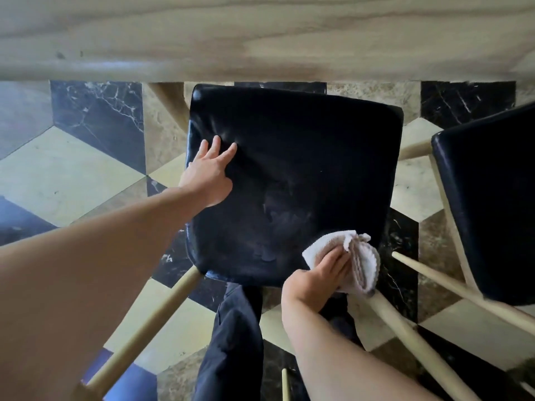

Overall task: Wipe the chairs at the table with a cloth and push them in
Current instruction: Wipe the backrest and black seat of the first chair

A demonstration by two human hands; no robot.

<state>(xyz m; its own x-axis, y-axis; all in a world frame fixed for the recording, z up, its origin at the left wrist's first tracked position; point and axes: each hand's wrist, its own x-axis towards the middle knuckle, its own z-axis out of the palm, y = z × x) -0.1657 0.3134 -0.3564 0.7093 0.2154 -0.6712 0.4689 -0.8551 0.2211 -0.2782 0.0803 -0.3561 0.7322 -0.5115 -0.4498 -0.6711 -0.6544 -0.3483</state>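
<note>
Wiping is the step in hand, and it reads as close to done on this seat. Farthest left, the left hand (210, 172) lies flat on the dark chair seat (292, 180) near its left edge, fingers (215, 146) spread and slightly fanned, pinching nothing; it seems to steady the chair. The seat is glossy and black, its far edge sitting just short of the pale wooden tabletop (260, 39), so the chair is not yet pushed in. Faint smears show toward the middle and the near part of the seat.

Further right, the right hand (315, 280) presses a folded white cloth (353, 261) down at the seat's near right corner, fingers held together on top of the cloth, which bunches over the edge above a light wooden leg (405, 331). At the far right a second chair (492, 204) with the same dark seat stands just beside the first, also out from under the tabletop.

Judging from this, the next move calls for a last pass over the smeared patch, then lifting the cloth clear and pushing the chair straight forward under the tabletop before turning to the second chair.
</note>
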